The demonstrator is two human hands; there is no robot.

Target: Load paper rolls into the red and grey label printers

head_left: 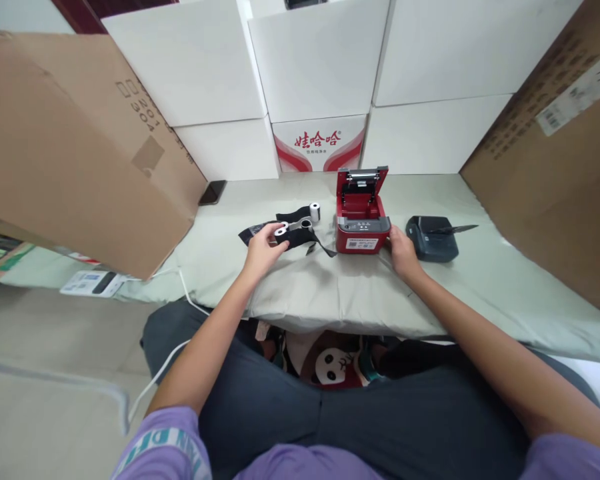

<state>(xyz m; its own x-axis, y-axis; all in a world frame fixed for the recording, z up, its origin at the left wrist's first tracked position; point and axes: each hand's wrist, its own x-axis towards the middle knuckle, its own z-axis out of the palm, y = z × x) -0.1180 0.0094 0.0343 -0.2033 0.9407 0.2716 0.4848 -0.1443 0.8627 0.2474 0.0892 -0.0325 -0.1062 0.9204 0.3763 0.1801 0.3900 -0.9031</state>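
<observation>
Pale-green tablecloth (300, 290) lies beneath. On it, approx. mid, stands red printer (359, 244) w/ lid raised; R. hand (404, 253) touches its right side, gripping or not I cannot tell. L. hand (265, 249) has thumb & fingers clamped on black-strip roll (281, 233), left of printer, near 2nd roll (315, 212).

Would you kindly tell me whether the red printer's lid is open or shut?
Open: the lid stands raised at the back of the red printer, its red interior showing.

White boxes (317, 60) line the back edge of the desk (297, 283), brown cartons (75, 147) its left and right edges; a phone (213, 193) lies near the back left corner.
</observation>
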